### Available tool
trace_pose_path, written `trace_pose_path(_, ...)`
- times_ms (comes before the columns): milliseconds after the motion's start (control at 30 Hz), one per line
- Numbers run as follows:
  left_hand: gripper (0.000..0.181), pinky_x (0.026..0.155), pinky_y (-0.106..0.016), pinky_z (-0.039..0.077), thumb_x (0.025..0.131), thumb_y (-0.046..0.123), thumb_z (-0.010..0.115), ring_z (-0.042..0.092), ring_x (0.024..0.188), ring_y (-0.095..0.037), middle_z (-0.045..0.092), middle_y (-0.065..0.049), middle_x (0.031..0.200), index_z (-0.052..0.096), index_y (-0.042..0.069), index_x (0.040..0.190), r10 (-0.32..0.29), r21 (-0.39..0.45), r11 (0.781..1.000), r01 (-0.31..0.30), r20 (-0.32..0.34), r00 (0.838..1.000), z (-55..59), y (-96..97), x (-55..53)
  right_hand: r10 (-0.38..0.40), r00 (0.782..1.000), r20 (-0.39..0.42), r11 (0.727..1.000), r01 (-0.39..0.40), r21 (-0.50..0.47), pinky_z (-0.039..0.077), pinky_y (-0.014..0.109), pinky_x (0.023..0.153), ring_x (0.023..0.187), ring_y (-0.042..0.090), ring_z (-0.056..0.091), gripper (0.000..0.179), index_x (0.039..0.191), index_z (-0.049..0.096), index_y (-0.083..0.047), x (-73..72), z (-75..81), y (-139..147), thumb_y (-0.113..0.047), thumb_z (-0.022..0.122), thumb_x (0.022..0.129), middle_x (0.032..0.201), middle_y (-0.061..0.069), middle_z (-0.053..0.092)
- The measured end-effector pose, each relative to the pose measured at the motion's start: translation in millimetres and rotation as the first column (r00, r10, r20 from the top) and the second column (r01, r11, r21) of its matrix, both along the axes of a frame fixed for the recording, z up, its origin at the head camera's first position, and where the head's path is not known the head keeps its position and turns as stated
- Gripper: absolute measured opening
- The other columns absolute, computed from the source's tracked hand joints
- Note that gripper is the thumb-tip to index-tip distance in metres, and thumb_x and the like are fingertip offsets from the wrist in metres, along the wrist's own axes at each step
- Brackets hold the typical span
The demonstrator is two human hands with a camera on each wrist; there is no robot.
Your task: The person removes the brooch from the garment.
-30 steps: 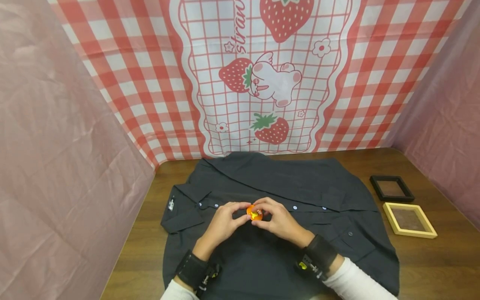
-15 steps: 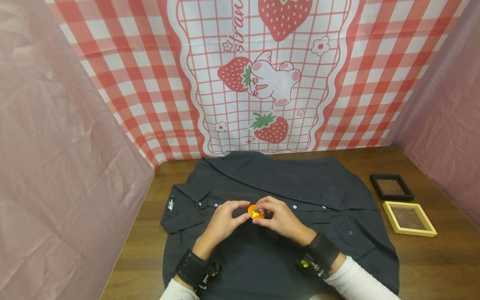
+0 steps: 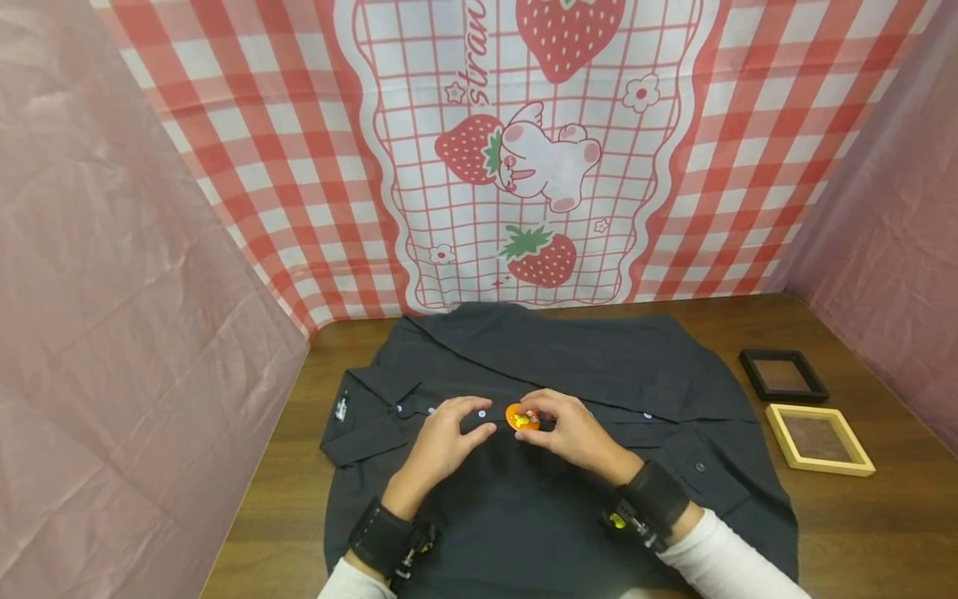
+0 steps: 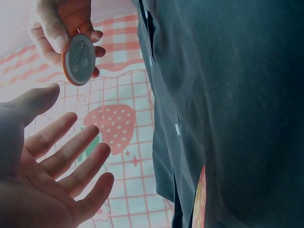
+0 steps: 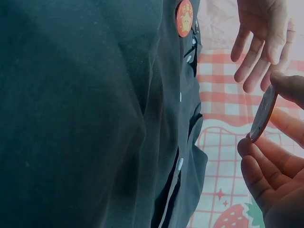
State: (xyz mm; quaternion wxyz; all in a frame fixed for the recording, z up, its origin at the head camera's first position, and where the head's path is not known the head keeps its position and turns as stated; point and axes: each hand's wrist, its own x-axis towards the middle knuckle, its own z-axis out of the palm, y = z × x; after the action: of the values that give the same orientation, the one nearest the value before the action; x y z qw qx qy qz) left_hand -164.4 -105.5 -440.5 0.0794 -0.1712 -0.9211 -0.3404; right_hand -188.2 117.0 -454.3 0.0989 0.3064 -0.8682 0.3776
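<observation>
An orange round pin-back badge [image 3: 515, 413] with a yellow figure is pinched by the thumb and fingers of my right hand [image 3: 575, 428], above the dark shirt [image 3: 509, 516]. Its pale back with a pin faces the left hand in the left wrist view, where the badge [image 4: 80, 60] is tilted. My left hand [image 3: 443, 445] is apart from it, with spread fingers and nothing held. Both hands hover near the shirt's row of white buttons. In the right wrist view, a red badge [image 5: 184, 18] with a yellow star sits on the shirt; the head view does not show it.
The shirt covers most of the brown wooden table [image 3: 861, 532]. A black square frame [image 3: 782, 398] and a pale yellow frame [image 3: 787, 456] lie at the right. Behind stands a red checked strawberry cloth [image 3: 539, 183], with pink curtains [image 3: 150, 333] on both sides.
The left hand has let go of the orange badge and is now apart from it. The right hand has moved slightly right with the badge still pinched.
</observation>
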Motion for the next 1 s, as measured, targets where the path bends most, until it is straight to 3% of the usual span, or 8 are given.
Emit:
trace_pose_path(667, 0.034, 0.102, -0.054, 0.045, 0.089, 0.027, 0.070, 0.058, 0.123, -0.030, 0.067, -0.009, 0.125, 0.069, 0.011, 0.119, 0.055, -0.040, 0.998, -0.057, -0.048, 0.997, 4.1, 1.6, -2.1, -0.029, 0.998, -0.058, 1.000, 0.029, -0.007, 0.056, 0.030, 0.075, 0.086, 0.013, 0.062, 0.027, 0.098, 0.074, -0.014, 0.1, 1.9, 8, -0.023, 0.084, 0.075, 0.101, -0.001, 0.067)
trace_pose_path(1000, 0.036, 0.104, -0.056, 0.043, 0.090, 0.028, 0.069, 0.056, 0.125, -0.031, 0.065, -0.011, 0.128, 0.067, 0.010, 0.121, 0.055, -0.064, 0.996, -0.056, -0.015, 0.998, 1.1, 1.5, 0.8, -0.091, 0.994, -0.055, 0.995, 0.090, -0.034, 0.053, 0.034, 0.069, 0.084, 0.015, 0.061, 0.027, 0.097, 0.073, -0.014, -0.7, 5.8, 16, -0.021, 0.085, 0.074, 0.100, 0.000, 0.067)
